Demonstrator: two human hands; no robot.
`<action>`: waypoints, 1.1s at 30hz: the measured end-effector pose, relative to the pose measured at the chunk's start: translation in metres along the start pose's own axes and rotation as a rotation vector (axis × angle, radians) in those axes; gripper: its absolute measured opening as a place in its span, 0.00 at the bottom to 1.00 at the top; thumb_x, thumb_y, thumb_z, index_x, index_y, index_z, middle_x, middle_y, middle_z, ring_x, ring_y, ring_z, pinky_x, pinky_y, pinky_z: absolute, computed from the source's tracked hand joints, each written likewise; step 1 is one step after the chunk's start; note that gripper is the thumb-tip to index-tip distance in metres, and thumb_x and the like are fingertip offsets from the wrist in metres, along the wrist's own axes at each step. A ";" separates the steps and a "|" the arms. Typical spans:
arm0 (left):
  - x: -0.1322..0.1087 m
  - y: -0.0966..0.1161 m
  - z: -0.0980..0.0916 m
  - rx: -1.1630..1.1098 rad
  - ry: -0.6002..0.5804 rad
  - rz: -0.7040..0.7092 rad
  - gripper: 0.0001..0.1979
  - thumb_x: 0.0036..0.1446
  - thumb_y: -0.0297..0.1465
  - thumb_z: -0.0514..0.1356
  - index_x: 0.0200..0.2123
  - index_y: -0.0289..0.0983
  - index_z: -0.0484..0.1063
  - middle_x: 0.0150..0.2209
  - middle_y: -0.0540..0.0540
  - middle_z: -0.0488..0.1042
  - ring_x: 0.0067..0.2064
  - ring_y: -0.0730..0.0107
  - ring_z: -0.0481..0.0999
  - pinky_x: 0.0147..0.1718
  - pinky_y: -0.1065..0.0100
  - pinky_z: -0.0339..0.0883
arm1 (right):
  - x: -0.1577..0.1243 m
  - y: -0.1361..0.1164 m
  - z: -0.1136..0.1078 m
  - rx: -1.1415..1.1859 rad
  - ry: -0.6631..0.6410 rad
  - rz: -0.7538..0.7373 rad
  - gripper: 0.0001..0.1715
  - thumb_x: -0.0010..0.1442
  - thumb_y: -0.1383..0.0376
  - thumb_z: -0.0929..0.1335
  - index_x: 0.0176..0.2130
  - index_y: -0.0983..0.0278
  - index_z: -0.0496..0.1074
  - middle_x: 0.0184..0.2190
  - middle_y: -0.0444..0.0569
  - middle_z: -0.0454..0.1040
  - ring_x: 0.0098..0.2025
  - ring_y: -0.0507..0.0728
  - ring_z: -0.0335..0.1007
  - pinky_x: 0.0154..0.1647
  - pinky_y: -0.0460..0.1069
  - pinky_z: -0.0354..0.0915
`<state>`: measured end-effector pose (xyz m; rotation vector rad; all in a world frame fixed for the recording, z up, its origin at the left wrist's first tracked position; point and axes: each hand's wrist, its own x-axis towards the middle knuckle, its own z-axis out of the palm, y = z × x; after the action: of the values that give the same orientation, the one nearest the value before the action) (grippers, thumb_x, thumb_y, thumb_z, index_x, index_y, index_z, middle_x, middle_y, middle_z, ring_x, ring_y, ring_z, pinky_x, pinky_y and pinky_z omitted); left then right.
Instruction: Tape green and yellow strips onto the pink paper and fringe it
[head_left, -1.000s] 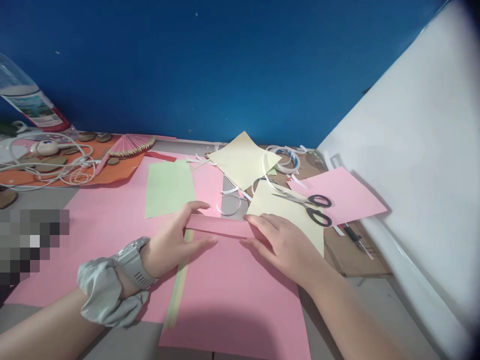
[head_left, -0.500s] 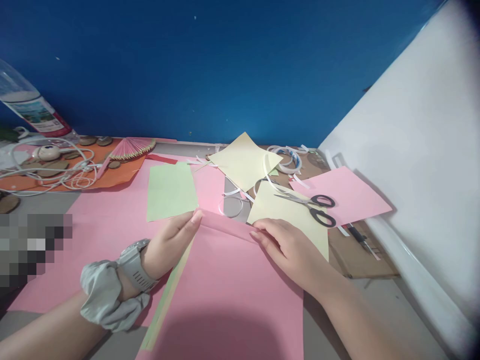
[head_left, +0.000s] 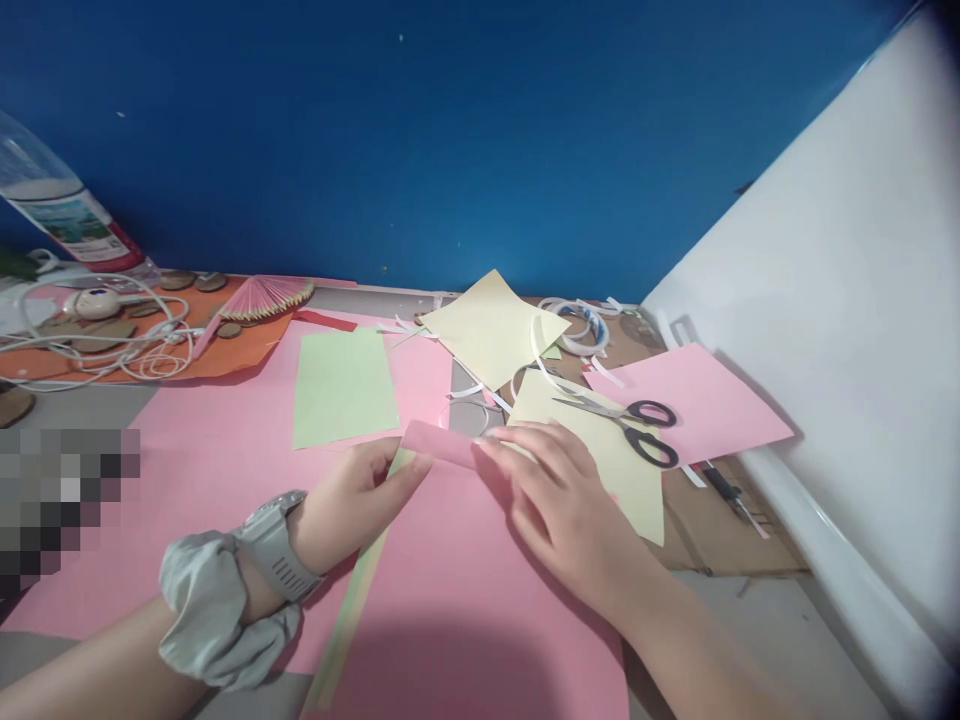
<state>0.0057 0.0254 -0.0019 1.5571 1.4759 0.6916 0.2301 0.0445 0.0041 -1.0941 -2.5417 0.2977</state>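
Note:
A large pink sheet of paper point(head_left: 480, 570) lies before me, its far edge turned over into a narrow flap point(head_left: 441, 443). My left hand point(head_left: 349, 505), with a grey watch and scrunchie at the wrist, is closed on the flap's left end, thumb on top. At the other end, my right hand point(head_left: 562, 500) has its thumb and fingers on the flap, partly covering it. A pale yellow-green strip point(head_left: 351, 625) runs along the sheet's left edge. Black-handled scissors point(head_left: 626, 420) lie partly spread beyond my right hand, over a pale yellow sheet point(head_left: 634, 495).
A green paper point(head_left: 345, 390) lies left of centre. Further back are a yellow square point(head_left: 495, 325), a tape roll point(head_left: 589, 330) and paper scraps. A pleated pink fan point(head_left: 266, 298), white cable point(head_left: 161, 355) and bottle point(head_left: 82, 225) stand left. A pink sheet point(head_left: 697, 400) and a pen-like tool point(head_left: 727, 490) lie right.
My right hand has slid left along the flap, closer to my left hand. The left thumb has moved slightly right and down. The view has shifted a little.

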 end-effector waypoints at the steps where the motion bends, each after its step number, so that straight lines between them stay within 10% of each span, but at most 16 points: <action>1: 0.000 0.000 0.001 0.005 0.008 -0.001 0.20 0.60 0.41 0.49 0.21 0.39 0.45 0.21 0.56 0.45 0.23 0.77 0.47 0.21 0.72 0.44 | 0.001 -0.004 0.002 -0.015 -0.016 -0.017 0.26 0.62 0.71 0.59 0.59 0.60 0.58 0.56 0.50 0.64 0.61 0.59 0.52 0.64 0.60 0.42; 11: -0.009 0.005 0.005 -0.140 -0.153 0.016 0.18 0.55 0.43 0.55 0.23 0.37 0.57 0.21 0.55 0.52 0.23 0.78 0.53 0.21 0.74 0.50 | 0.004 -0.011 -0.002 0.099 -0.093 0.029 0.26 0.63 0.53 0.62 0.56 0.63 0.62 0.55 0.49 0.67 0.60 0.58 0.53 0.66 0.58 0.36; 21: -0.018 0.002 0.009 0.101 0.247 0.095 0.22 0.54 0.42 0.58 0.19 0.38 0.51 0.19 0.56 0.50 0.22 0.77 0.51 0.20 0.72 0.50 | 0.003 -0.013 -0.008 0.190 -0.011 0.026 0.19 0.62 0.59 0.65 0.51 0.63 0.63 0.39 0.48 0.74 0.43 0.56 0.67 0.56 0.57 0.52; 33: -0.016 0.002 0.009 0.123 0.293 0.107 0.21 0.55 0.41 0.58 0.19 0.39 0.52 0.19 0.56 0.53 0.21 0.77 0.55 0.19 0.72 0.52 | 0.001 -0.014 -0.019 0.255 -0.074 0.121 0.16 0.62 0.55 0.64 0.44 0.61 0.70 0.35 0.48 0.75 0.41 0.58 0.68 0.46 0.54 0.62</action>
<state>0.0119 0.0081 -0.0021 1.6923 1.6844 0.9389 0.2280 0.0371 0.0261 -1.1557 -2.4195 0.6853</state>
